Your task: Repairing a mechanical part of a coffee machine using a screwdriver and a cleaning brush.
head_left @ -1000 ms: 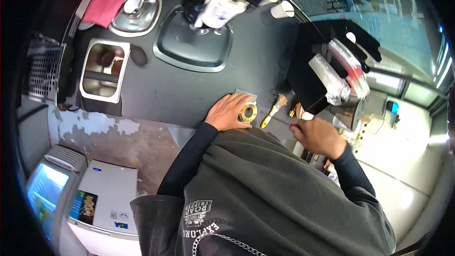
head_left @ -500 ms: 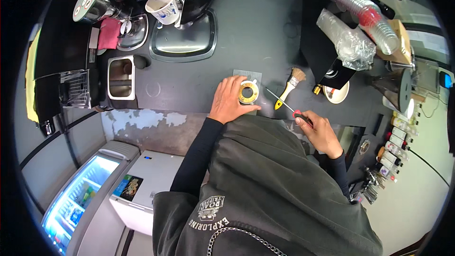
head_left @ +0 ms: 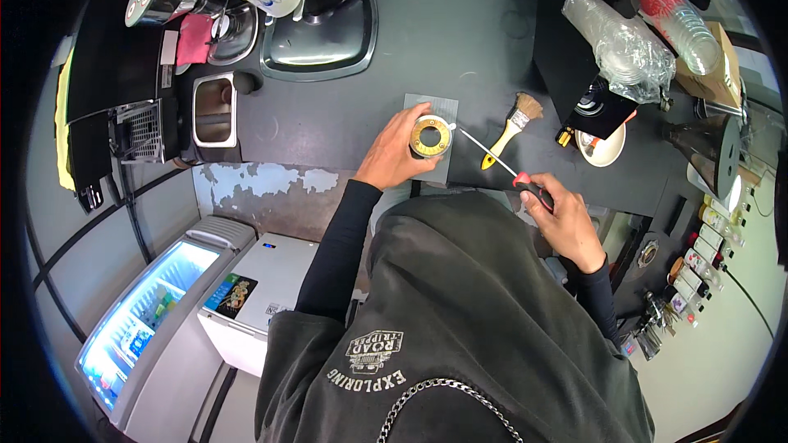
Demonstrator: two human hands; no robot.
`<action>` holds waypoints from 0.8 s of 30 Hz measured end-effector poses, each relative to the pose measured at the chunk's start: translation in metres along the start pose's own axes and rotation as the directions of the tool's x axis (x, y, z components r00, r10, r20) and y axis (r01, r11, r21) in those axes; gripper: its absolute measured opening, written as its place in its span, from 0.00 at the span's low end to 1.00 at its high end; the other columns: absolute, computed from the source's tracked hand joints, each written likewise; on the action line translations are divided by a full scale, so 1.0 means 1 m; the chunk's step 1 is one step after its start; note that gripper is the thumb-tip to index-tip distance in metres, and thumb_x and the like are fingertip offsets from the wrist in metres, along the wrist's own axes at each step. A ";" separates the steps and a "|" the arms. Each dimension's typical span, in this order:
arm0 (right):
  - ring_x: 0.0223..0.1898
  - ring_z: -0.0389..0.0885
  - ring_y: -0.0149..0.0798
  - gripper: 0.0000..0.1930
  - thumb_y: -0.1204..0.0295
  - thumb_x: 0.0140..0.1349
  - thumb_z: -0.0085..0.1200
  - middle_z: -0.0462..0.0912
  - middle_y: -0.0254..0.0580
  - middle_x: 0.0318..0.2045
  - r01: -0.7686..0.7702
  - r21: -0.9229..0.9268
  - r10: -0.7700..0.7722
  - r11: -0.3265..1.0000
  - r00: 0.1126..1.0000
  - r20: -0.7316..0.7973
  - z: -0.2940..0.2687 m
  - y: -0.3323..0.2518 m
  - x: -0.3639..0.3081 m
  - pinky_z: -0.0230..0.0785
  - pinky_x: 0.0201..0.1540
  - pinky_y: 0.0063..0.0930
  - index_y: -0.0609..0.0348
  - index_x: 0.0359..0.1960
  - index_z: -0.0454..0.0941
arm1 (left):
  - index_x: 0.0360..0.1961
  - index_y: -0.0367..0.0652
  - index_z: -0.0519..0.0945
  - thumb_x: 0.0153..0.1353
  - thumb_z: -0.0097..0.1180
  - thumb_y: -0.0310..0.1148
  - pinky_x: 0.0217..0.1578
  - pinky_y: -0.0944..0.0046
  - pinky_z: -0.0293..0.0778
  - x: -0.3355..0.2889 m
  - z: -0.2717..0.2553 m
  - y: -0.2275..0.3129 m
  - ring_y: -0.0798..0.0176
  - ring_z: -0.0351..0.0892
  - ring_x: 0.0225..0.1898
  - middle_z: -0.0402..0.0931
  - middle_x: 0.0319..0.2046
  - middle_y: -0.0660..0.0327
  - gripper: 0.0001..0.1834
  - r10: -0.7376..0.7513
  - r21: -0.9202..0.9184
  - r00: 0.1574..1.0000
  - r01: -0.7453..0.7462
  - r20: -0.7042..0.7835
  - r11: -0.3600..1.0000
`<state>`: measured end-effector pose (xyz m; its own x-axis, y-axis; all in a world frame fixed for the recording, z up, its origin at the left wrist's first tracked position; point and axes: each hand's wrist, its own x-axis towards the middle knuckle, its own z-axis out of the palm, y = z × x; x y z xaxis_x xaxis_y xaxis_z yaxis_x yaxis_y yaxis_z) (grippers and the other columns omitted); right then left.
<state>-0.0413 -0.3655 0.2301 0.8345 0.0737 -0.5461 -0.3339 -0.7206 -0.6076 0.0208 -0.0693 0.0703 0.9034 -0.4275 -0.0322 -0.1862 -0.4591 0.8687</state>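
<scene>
Ring-shaped part with a gold face and pale rim (head_left: 431, 152): located over the flat grey rectangular plate (head_left: 440, 173) on the black counter (head_left: 312, 138). It appears metallic; I judge it stiff, fairly dense for its size and possibly slippery along its smooth edge. Best hold: the outer wall, clear of the face. My left hand (head_left: 392, 149) is clamped there, fingers beyond, thumb on the near side, forearm angled up from below. My right hand (head_left: 566, 228) is closed around the red-and-black screwdriver handle (head_left: 523, 180), presumably light and rigid; wrist low, steel shaft slanting toward the rim's small tab. Tip contact: cannot be determined.
</scene>
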 end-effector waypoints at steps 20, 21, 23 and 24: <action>0.28 0.83 0.58 0.15 0.64 0.73 0.58 0.82 0.60 0.25 0.049 -0.494 -0.024 0.868 0.998 0.056 0.011 -0.111 0.033 0.73 0.36 0.46 0.66 0.47 0.86 | 0.66 0.43 0.74 0.54 0.77 0.50 0.62 0.51 0.74 -0.010 0.011 -0.026 0.49 0.78 0.61 0.76 0.63 0.55 0.43 0.084 0.014 0.986 -0.083 -0.144 0.996; 0.27 0.83 0.56 0.16 0.64 0.73 0.57 0.81 0.60 0.24 0.026 -0.499 0.017 0.866 0.996 0.082 0.010 -0.114 0.036 0.73 0.37 0.46 0.66 0.47 0.86 | 0.66 0.43 0.74 0.54 0.77 0.50 0.62 0.51 0.74 -0.010 0.011 -0.025 0.49 0.78 0.61 0.76 0.63 0.55 0.43 0.084 0.004 0.985 -0.084 -0.150 0.996; 0.23 0.80 0.49 0.16 0.63 0.75 0.55 0.81 0.55 0.23 -0.028 -0.482 0.113 0.875 0.983 0.147 0.003 -0.116 0.046 0.73 0.32 0.41 0.66 0.46 0.85 | 0.65 0.43 0.74 0.54 0.77 0.50 0.61 0.51 0.74 -0.009 0.011 -0.025 0.50 0.78 0.60 0.76 0.63 0.56 0.42 0.092 0.007 0.982 -0.093 -0.168 0.996; 0.20 0.78 0.43 0.17 0.62 0.76 0.53 0.80 0.50 0.22 -0.081 -0.458 0.199 0.885 0.956 0.215 -0.001 -0.117 0.053 0.72 0.26 0.37 0.66 0.45 0.84 | 0.65 0.43 0.74 0.54 0.77 0.50 0.61 0.51 0.74 -0.009 0.011 -0.025 0.50 0.78 0.60 0.76 0.63 0.56 0.42 0.093 -0.001 0.980 -0.094 -0.174 0.996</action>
<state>0.0426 -0.2780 0.2734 0.6376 0.0753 -0.7667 -0.1627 -0.9596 -0.2295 0.0128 -0.0620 0.0432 0.9355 -0.3266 0.1347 -0.2702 -0.4157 0.8684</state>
